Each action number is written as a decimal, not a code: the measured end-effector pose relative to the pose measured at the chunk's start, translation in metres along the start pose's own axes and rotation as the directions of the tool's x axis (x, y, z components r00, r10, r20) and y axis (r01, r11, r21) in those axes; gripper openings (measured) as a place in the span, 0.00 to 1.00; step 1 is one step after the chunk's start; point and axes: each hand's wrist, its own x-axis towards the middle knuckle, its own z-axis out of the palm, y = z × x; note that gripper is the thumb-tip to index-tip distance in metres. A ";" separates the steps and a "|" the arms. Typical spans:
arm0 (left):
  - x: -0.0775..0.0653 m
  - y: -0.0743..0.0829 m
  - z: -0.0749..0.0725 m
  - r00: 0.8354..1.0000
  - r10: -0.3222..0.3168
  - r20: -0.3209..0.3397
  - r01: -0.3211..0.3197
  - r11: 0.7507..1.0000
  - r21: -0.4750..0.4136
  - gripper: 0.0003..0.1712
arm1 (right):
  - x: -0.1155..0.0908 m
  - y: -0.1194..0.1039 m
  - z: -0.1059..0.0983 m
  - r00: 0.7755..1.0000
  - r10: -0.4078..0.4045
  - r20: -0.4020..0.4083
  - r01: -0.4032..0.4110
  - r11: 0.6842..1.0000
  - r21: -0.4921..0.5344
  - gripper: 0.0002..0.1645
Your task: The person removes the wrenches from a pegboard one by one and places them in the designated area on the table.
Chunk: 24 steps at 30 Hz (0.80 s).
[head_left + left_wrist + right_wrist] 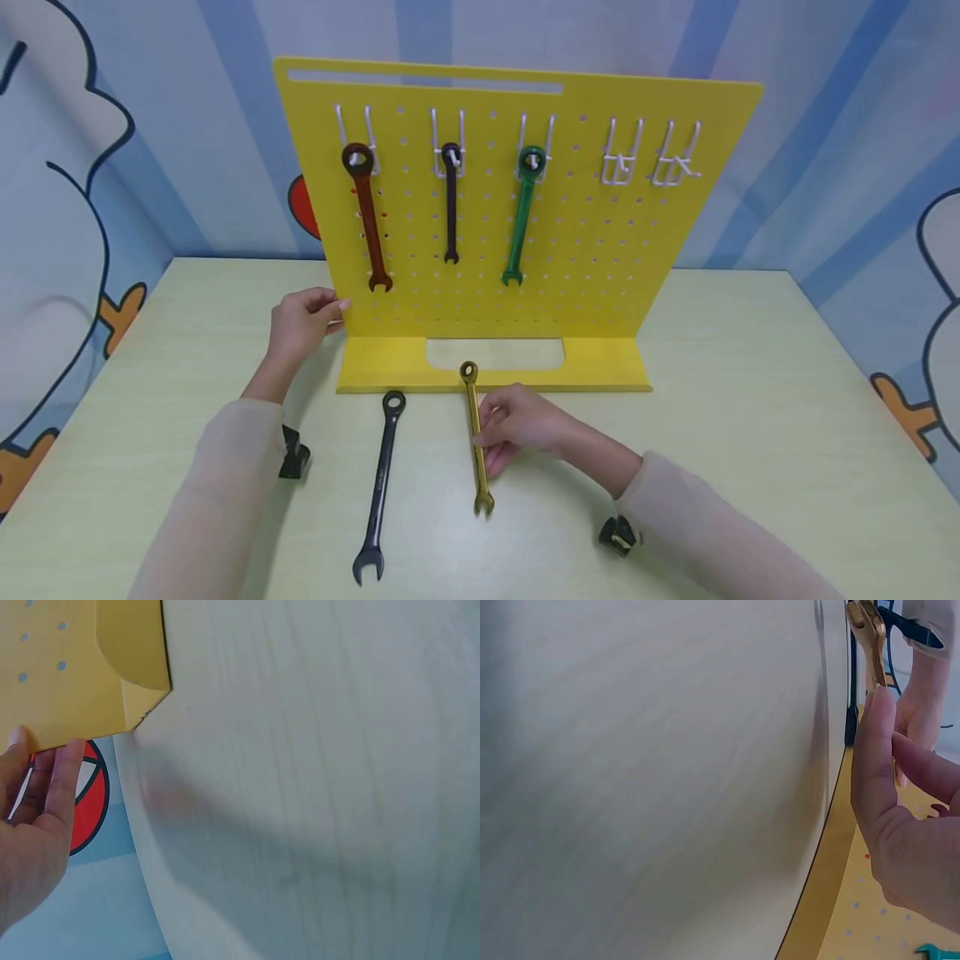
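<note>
My right hand pinches a gold combination wrench by the middle of its shaft, its ring end upward and its open end toward me. The wrist view shows its open end beyond my fingertips. My left hand holds the lower left edge of a yellow pegboard, thumb on the front and fingers behind, as the left wrist view shows. A dark grey combination wrench lies on the table left of the gold one. Brown-red, small black and green wrenches hang on the board.
Two white hooks, one beside the other, carry nothing at the board's right. The board's yellow base stands on the pale wooden table. Blue striped cartoon panels enclose the table's back and sides.
</note>
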 end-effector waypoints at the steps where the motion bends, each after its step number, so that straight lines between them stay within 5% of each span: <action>1: -0.003 0.005 -0.002 1.000 -0.002 0.022 0.002 1.000 -0.027 0.17 | 0.001 0.000 0.002 1.000 0.002 0.004 -0.002 1.000 0.005 0.04; 12: -0.001 0.002 -0.001 1.000 0.006 0.015 -0.006 1.000 0.007 0.20 | 0.008 0.003 0.023 0.998 0.042 0.056 -0.043 0.999 0.017 0.06; 19: -0.040 0.062 -0.019 0.996 -0.057 0.066 0.059 0.998 -0.037 0.18 | 0.011 0.004 0.033 0.994 0.077 0.076 -0.079 0.997 0.017 0.06; 24: -0.033 0.050 -0.016 0.996 -0.062 0.061 0.066 0.996 -0.058 0.18 | 0.014 0.003 0.038 0.993 0.093 0.077 -0.095 0.995 0.031 0.05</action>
